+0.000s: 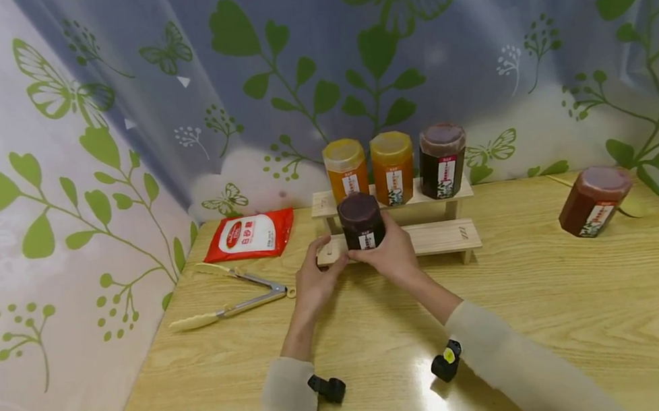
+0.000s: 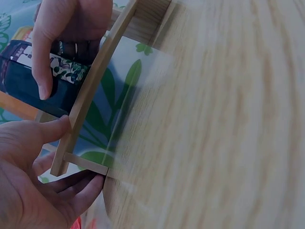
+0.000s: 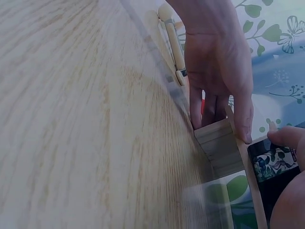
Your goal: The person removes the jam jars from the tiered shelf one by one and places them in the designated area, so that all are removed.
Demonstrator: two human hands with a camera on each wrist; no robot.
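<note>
My right hand [image 1: 392,250] grips a dark jar [image 1: 360,214] with a purplish lid, its thumb across the front near the label. The jar stands at the left part of the lower step of a two-tier wooden stand [image 1: 439,237]. At that step's left end, my left hand [image 1: 315,279] holds the wood. In the left wrist view, the left thumb [image 2: 59,128] presses by the board's edge, close to the jar's base, while the fingers [image 2: 88,193] curl around the stand's leg. The right wrist view shows the left hand [image 3: 217,71] pinching the same end.
Two orange jars [image 1: 345,166] [image 1: 392,168] and another dark jar [image 1: 443,160] line the upper step. A reddish jar [image 1: 595,201] stands far right. Left of the stand lie a red-and-white packet [image 1: 250,235] and spread tongs [image 1: 255,300]. A patterned curtain [image 1: 289,67] hangs behind the table [image 1: 562,314].
</note>
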